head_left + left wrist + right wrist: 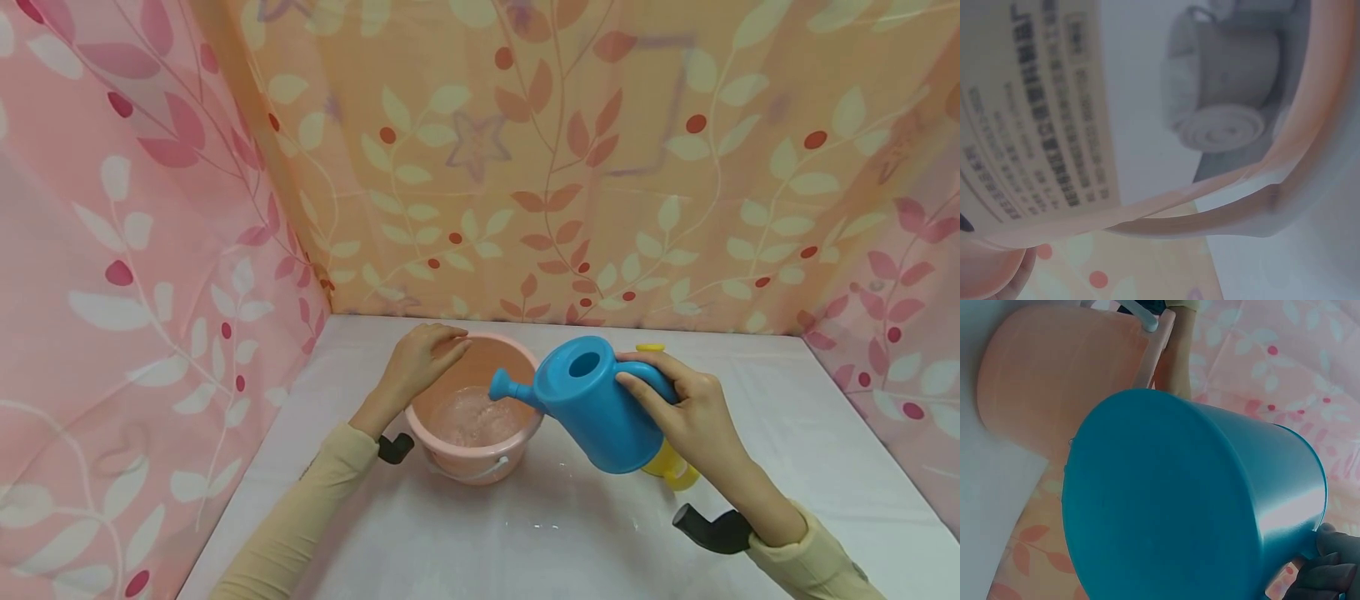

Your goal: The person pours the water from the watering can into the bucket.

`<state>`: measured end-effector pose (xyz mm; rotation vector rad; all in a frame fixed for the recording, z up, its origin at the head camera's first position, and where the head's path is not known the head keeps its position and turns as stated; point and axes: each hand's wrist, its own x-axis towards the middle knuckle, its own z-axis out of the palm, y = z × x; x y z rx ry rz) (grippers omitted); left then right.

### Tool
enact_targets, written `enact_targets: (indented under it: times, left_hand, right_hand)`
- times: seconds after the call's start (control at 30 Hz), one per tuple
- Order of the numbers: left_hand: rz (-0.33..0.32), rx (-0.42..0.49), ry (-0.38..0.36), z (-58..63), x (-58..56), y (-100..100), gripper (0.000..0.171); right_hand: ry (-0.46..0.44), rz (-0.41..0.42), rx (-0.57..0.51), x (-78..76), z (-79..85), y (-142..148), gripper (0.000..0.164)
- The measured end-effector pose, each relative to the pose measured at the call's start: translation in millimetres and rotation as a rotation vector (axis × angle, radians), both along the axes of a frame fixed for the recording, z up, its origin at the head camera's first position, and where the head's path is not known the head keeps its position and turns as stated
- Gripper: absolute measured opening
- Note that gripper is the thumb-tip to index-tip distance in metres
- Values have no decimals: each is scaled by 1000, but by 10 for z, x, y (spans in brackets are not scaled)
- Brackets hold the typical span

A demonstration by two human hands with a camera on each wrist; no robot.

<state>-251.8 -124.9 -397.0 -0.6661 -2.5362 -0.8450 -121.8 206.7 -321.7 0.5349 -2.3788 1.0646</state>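
My right hand [701, 412] grips the handle of a blue watering can [592, 408], which is tilted with its spout [513, 389] over the pink bucket [480, 454]. Rippled water [480, 417] lies in the bucket. At the bucket's left rim is my left hand [423, 358], holding the rim with its thumb toward the inside. In the right wrist view the can's round base [1160, 500] faces the camera, and the curled fingers [1329, 575] are at its handle. A printed label [1035, 112] on the bucket's side fills much of the left wrist view.
A yellow object [667, 467] stands behind the watering can, mostly hidden by it and my right hand. Water drops [543, 526] dot the white tabletop [600, 550]. Patterned cloth [555, 167] rises at the back and both sides. The bucket's white handle [480, 475] hangs down in front.
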Motion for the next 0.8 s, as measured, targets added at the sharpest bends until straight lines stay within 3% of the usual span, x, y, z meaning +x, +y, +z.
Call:
enact_targets:
  times: [0.47,0.8]
  left_hand:
    - [2,-2,-22,10,7,3,32]
    - [-10,5,13,0,-5,-2,29]
  right_hand:
    - [-8,-5,3,2,-4,4,34]
    - [-7,1,2,-4,-15,10,34]
